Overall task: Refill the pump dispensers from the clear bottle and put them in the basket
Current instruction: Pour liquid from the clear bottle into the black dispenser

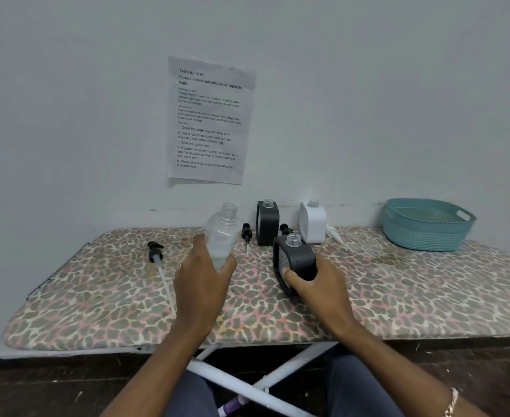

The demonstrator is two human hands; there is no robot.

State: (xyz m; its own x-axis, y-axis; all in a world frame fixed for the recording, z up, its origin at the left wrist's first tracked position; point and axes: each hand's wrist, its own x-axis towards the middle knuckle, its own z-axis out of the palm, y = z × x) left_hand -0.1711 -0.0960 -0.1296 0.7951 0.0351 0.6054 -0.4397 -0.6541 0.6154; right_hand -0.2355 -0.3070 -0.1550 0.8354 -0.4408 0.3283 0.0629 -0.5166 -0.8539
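A spill looks the likeliest slip: both necks are narrow, so if the clear bottle [222, 233] tips too fast or misses the open mouth of the black dispenser [296, 260], liquid would run onto the patterned desk [398, 290]. The left hand [201, 284] has its fingers [228, 263] curled round the bottle's lower body, and the right hand [317, 287] wraps the tilted dispenser's base, thumb across its front. The basket [428, 236] sits well apart at the far right.

Home room – ironing board [398, 302], plain wall [67, 115]
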